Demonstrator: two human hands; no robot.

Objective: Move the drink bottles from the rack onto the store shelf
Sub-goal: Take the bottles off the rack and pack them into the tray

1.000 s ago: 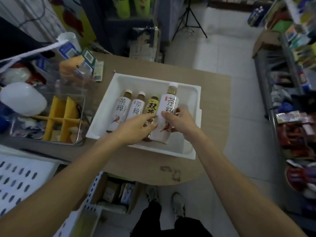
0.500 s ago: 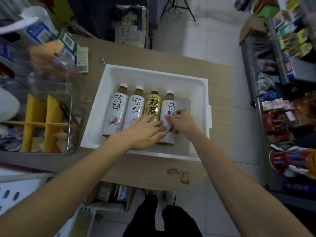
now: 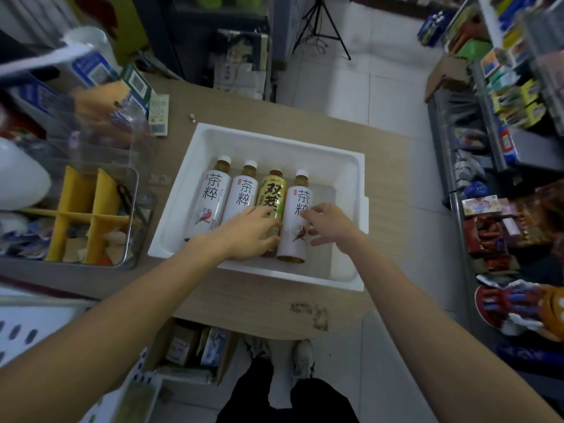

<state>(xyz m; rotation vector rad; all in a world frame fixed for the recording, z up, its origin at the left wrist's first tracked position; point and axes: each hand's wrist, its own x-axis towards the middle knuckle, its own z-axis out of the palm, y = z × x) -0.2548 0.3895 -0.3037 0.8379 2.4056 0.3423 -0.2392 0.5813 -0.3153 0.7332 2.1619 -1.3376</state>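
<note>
Head camera looks down on a shop counter point(image 3: 259, 303) of pale wood grain, where a person reaches both bare arms into a white, hard-walled tray point(image 3: 274, 134) sitting toward the counter's right edge. Four drink bottles lie flat inside, side by side and touching, caps toward the tray's far edge and bases toward its near edge. A white bottle point(image 3: 213, 196) lies nearest the tray's left edge, then a second white bottle point(image 3: 242, 193), a yellow bottle point(image 3: 272, 193) and an end bottle point(image 3: 294, 230), also white-sleeved, with bare tray floor between it and the right edge. The left hand point(image 3: 250, 232) lies palm-down over the yellow bottle's lower half, fingers draped across it; whether they close round it cannot be told. The right hand point(image 3: 331, 224) is loose, fingertips touching the end bottle's label, not wrapped round it. Amber drink shows at the necks, so the bottles look full and should carry some weight. The round plastic bodies seem stiff, their glossy printed sleeves likely slick, and they would roll if nudged. A firm wrap round mid-body looks the safest hold, not the cap. The store shelf point(image 3: 488, 123), a grey metal frame crowded with bright packets, stands well apart across the tiled aisle beyond the counter's right edge. A clear bin point(image 3: 131, 215) with yellow dividers sits at the counter's left edge.
</note>
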